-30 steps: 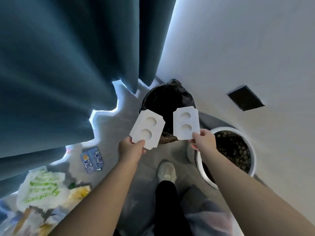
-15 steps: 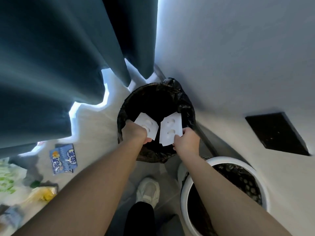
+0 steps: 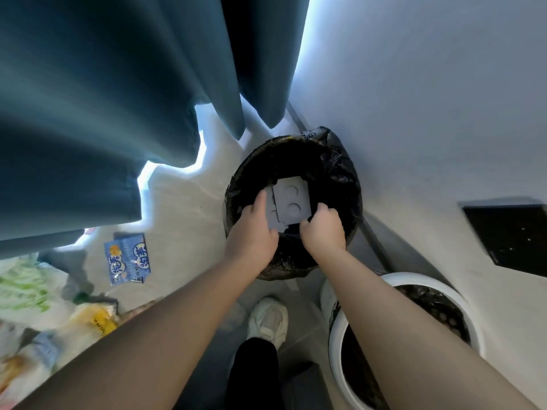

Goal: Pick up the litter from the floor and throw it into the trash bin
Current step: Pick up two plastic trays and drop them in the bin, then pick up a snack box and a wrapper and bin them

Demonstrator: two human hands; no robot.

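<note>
Two white cards [image 3: 291, 199] are noted low in the mouth of the trash bin [image 3: 350, 179], overlapped, with their long axes pointed away from the person. The left hand [image 3: 254, 232] thumb is laid along a card edge. The right hand [image 3: 324, 232] fingers are curled at the near corner. Whether a grip is kept cannot be told.

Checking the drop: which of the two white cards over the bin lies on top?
The card nearer the right hand; both its round dents show, and it overlaps the other card.
</note>
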